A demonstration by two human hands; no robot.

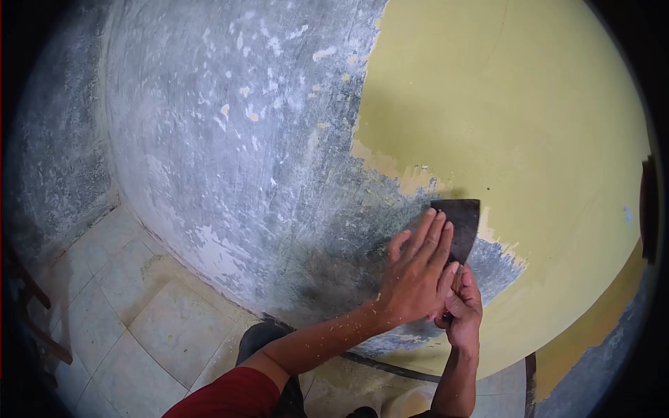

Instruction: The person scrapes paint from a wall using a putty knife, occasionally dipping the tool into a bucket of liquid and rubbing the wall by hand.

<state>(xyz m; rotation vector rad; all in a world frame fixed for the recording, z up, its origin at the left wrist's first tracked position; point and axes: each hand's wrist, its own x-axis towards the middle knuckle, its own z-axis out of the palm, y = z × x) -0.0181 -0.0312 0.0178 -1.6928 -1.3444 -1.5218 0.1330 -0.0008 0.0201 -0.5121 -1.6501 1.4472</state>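
Observation:
A dark, wide-bladed scraper (463,224) has its edge up against the wall, where the yellow paint (516,104) meets bare grey plaster (230,139). My right hand (465,306) is wrapped round the scraper's handle below the blade. My left hand (420,272) lies flat over the left part of the blade, its fingers stretched out and pointing up. Small paint flakes cling to my left forearm. A ragged, pale edge of paint runs to both sides of the blade.
Pale floor tiles (181,327) lie below the wall at the lower left. Dark wooden legs (45,320) stand at the far left edge. A dark object (649,209) is at the far right. A light round container (409,404) shows at the bottom.

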